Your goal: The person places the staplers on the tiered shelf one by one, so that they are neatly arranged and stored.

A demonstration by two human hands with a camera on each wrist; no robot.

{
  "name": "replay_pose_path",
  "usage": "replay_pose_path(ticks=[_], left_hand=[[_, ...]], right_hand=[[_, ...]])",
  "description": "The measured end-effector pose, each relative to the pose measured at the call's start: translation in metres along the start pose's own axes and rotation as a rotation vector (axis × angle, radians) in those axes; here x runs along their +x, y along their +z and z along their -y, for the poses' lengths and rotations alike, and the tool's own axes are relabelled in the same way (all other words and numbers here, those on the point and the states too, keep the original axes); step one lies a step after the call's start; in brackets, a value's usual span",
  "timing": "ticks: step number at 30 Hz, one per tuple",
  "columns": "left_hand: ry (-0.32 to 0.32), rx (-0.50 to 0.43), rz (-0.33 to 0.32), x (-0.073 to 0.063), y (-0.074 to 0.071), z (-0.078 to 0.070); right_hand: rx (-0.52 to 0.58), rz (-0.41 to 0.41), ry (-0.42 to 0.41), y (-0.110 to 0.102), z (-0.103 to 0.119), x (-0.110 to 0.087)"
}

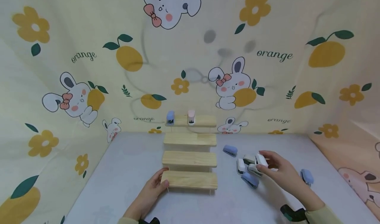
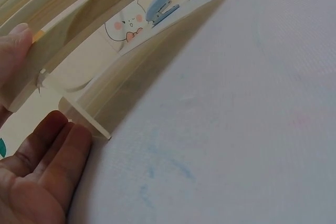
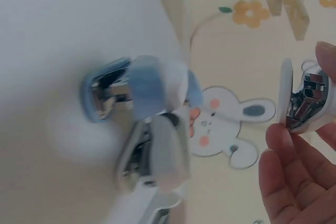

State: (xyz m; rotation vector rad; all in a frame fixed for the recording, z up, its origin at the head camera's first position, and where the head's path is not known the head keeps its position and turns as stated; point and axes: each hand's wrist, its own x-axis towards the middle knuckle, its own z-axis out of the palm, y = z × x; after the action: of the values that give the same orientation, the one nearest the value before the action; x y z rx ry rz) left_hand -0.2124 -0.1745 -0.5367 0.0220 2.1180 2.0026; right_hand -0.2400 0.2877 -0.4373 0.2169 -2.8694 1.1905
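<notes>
A stepped wooden rack (image 1: 190, 180) with several pale boards stands in the middle of the table. My left hand (image 1: 152, 187) grips the left end of its lowest, nearest board; in the left wrist view the thumb (image 2: 18, 45) lies on the board and other fingers sit lower, beside a thin clear support (image 2: 86, 119). A small white stapler (image 3: 310, 100) is held between thumb and fingers of my right hand (image 1: 277, 167), raised over a cluster of staplers. On the rack's top board stand a blue stapler (image 1: 170, 117) and a pink stapler (image 1: 191, 117).
The cluster right of the rack includes a white stapler (image 1: 240, 166) and a blue stapler (image 1: 250, 180). Another blue stapler (image 1: 230, 150) lies behind it. One more blue stapler (image 1: 307, 176) is beyond my right wrist. A patterned cloth (image 1: 190, 52) hangs behind the table.
</notes>
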Motion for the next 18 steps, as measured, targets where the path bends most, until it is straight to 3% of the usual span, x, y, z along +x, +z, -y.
replay_pose_path(ticks=[9, 18], left_hand=[[0.009, -0.006, 0.014, -0.002, -0.001, 0.001], [0.021, -0.001, 0.01, 0.0, -0.002, 0.0]], right_hand=[[-0.041, -0.048, -0.165, -0.001, 0.029, 0.021], [-0.019, -0.058, -0.218, 0.009, 0.054, 0.045]])
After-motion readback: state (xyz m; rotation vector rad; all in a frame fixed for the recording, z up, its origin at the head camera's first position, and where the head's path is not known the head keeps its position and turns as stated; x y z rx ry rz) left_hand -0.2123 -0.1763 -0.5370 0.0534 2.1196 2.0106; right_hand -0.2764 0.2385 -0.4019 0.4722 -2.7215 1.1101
